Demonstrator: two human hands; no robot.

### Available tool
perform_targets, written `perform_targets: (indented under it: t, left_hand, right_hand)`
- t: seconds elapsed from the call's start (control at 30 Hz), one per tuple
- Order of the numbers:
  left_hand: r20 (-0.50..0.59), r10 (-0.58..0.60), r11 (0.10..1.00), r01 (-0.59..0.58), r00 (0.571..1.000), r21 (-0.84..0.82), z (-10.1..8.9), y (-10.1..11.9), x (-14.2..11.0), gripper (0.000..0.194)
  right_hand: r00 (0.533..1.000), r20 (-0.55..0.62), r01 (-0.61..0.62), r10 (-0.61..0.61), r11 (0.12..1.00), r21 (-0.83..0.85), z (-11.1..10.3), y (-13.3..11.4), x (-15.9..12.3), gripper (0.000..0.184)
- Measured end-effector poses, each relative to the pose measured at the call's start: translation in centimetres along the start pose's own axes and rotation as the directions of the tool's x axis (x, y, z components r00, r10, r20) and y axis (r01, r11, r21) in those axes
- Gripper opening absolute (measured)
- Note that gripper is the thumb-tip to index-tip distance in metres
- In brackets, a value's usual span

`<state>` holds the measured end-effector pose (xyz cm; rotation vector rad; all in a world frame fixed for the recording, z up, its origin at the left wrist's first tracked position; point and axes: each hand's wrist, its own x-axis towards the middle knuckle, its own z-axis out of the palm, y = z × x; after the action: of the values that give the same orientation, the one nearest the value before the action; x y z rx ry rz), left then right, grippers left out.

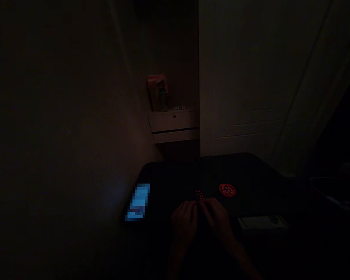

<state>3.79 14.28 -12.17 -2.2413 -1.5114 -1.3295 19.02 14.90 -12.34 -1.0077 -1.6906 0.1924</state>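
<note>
In the dim light my left hand (184, 218) and my right hand (216, 214) meet above the near part of a dark table (175, 177). The fingers of both are bent and drawn together, with the tips almost touching. What they pinch, if anything, is too dark and small to make out. Just beyond the fingertips lies a small group of orange-red bead-like pieces (199, 193). To the right of it sits a round orange-red shape (227, 190), with several pieces of the same colour inside its rim.
A lit screen (138, 202), blurred out, lies at the table's left edge. Below the right front edge is a pale box-like object (262, 222). Behind the table stand a drawer unit (175, 122) with a red-topped package (157, 91) and a large pale panel (242, 77).
</note>
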Motion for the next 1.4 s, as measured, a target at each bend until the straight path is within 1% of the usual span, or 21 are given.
perform_targets:
  t: [0.23, 0.4, 0.63, 0.73, 0.87, 0.93, 1.1, 1.2, 1.4]
  left_hand:
    - [-0.011, 0.025, 0.999, -0.025, 1.000, 0.024, 0.2, -0.1, 0.0, 0.023]
    - [-0.033, 0.026, 0.999, -0.025, 0.999, 0.033, 0.2, 0.0, 0.0, 0.025]
    - [-0.015, 0.019, 1.000, -0.018, 1.000, 0.024, 0.1, 0.0, -0.1, 0.024]
    - [-0.024, 0.034, 0.999, -0.033, 0.999, 0.042, 0.2, -0.1, -0.1, 0.023]
    - [-0.020, 0.027, 0.998, -0.026, 0.999, 0.050, 0.5, -0.1, -0.1, 0.023]
    - [-0.021, 0.020, 0.999, -0.019, 1.000, 0.048, 0.5, -0.2, -0.1, 0.023]
    - [-0.031, 0.028, 0.999, -0.027, 0.999, 0.036, 0.5, -0.2, -0.1, 0.023]
    - [-0.027, 0.021, 0.999, -0.020, 0.999, 0.032, 0.5, -0.1, -0.1, 0.024]
    - [-0.027, 0.031, 0.999, -0.029, 0.999, 0.045, 0.4, 0.0, -0.1, 0.024]
  right_hand:
    - [1.000, -0.001, -0.023, 0.023, 1.000, -0.017, 0.1, 0.1, 0.0, 0.027]
    - [0.999, 0.006, -0.038, 0.038, 0.999, 0.000, 0.0, 0.0, 0.0, 0.030]
    - [0.998, -0.025, -0.054, 0.055, 0.998, 0.038, 0.0, 0.2, -0.1, 0.026]
    - [0.999, -0.033, -0.035, 0.036, 0.998, 0.046, 0.1, 0.4, -0.2, 0.021]
    - [0.999, -0.026, 0.033, -0.032, 0.999, 0.039, 0.2, 0.8, -0.3, 0.016]
    - [0.997, -0.025, 0.067, -0.066, 0.997, 0.034, 0.2, 1.0, -0.3, 0.018]
    - [0.992, 0.000, 0.124, -0.124, 0.991, 0.046, 0.3, 1.6, -0.4, 0.033]
    - [0.994, -0.015, 0.106, -0.106, 0.993, 0.054, 0.3, 1.5, -0.3, 0.038]
    - [0.999, -0.019, 0.037, -0.036, 0.998, 0.056, 0.3, 1.1, -0.3, 0.035]
